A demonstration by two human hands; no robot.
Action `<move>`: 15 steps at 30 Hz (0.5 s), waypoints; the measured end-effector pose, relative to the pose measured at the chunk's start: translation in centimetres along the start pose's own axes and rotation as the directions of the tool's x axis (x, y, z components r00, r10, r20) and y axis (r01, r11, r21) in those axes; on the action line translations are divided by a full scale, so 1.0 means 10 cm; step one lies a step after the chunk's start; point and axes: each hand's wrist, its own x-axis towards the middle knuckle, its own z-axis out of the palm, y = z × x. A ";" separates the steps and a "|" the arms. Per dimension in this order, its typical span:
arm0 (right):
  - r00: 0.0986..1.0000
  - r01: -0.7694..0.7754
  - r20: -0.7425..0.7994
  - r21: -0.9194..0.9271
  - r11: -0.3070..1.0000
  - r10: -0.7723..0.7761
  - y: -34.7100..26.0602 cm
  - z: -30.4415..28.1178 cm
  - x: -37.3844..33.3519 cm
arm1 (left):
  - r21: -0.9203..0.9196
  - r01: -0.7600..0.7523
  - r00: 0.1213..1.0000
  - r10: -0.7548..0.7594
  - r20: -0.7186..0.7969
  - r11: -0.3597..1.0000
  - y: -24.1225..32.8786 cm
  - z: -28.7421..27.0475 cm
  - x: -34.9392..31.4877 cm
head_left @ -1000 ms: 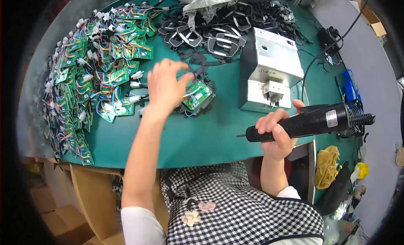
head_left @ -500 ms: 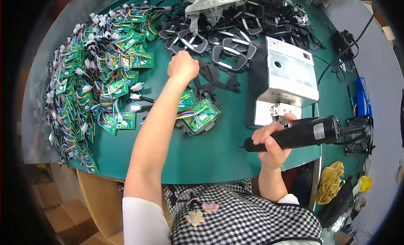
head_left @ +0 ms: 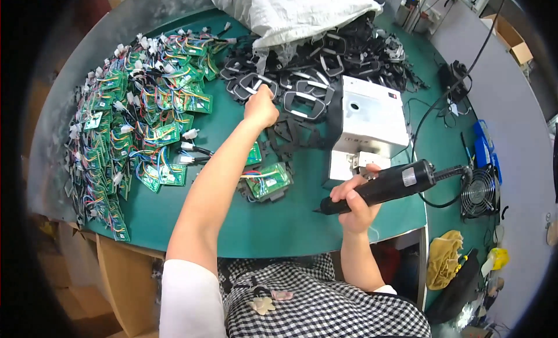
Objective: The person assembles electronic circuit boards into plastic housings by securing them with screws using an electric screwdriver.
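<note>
My left hand (head_left: 261, 110) stretches forward with its fingers closed at the near edge of a black plastic frame (head_left: 249, 94) with silver trim; the hand partly hides the grip. In my right hand (head_left: 357, 213) is a black electric screwdriver (head_left: 386, 188), held almost level above the table, its bit pointing left. Between the hands, a green circuit board (head_left: 270, 181) with coloured wires sits on a dark plastic housing (head_left: 280, 195). Another green board (head_left: 254, 154) lies just behind it, partly covered by my left forearm. Beyond these are flat dark plastic brackets (head_left: 285, 134).
Many wired circuit boards (head_left: 165, 134) cover the left side. Black frames (head_left: 305, 105) pile up at the back under a white sack (head_left: 308, 12). A silver metal box machine (head_left: 372, 114) stands right of centre. A fan (head_left: 480, 197) and a black cable (head_left: 433, 114) lie at right.
The view has shifted, so more of the sack shows. My left hand has moved a little forward and right onto the frame's edge. The screwdriver stays in my right hand.
</note>
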 end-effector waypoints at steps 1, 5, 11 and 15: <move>1.000 -0.008 0.006 0.001 1.000 0.008 0.01 0.00 -0.01 | -0.140 -0.047 0.996 0.036 -0.078 0.989 -0.03 -0.04 0.03; 1.000 -0.015 0.020 0.015 1.000 0.015 0.05 0.02 -0.01 | -0.255 -0.510 0.774 0.309 -0.552 0.822 0.08 -0.56 0.08; 0.999 -0.019 -0.041 -0.027 0.999 0.018 0.01 -0.06 0.02 | 0.096 -0.863 0.499 0.809 0.309 0.496 0.57 -1.49 -1.27; 0.996 0.051 -0.063 -0.101 0.994 -0.057 -0.01 0.12 0.01 | 0.083 -0.899 0.397 0.717 0.573 0.430 0.31 -0.51 -1.85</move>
